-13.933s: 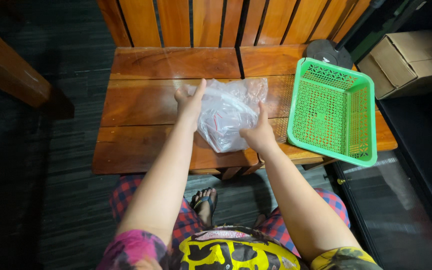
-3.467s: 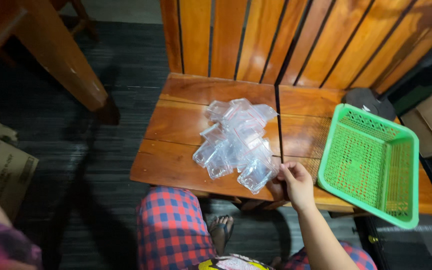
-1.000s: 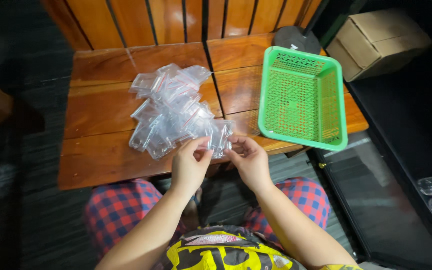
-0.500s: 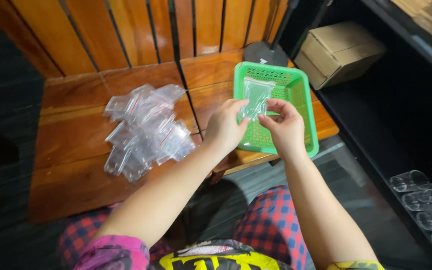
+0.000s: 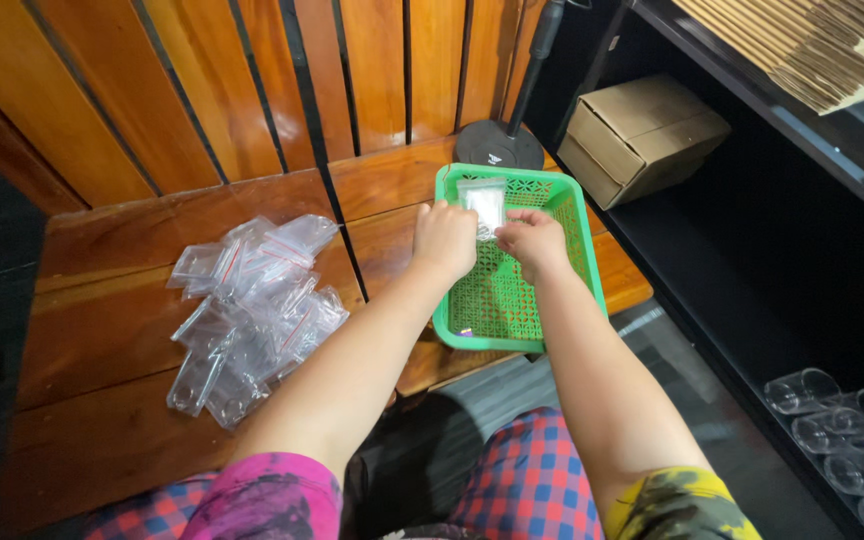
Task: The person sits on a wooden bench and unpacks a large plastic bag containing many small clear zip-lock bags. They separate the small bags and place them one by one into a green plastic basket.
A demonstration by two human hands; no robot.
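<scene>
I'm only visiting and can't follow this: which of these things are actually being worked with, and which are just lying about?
Being worked with:
- small clear bag, pinched by the left hand and right hand
- green basket beneath the hands
- pile of clear bags on the wooden bench

Just lying about:
- cardboard box
- black round stand base
- clear plastic cups on the dark shelf

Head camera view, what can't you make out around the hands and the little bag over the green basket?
- Small clear bag: contents too small and glary to tell.
- Left hand and right hand: fingertips curl under, so the grip is hidden.
- Green basket: floor partly covered by both hands.
- Pile of bags: overlapping, uncountable.
</scene>
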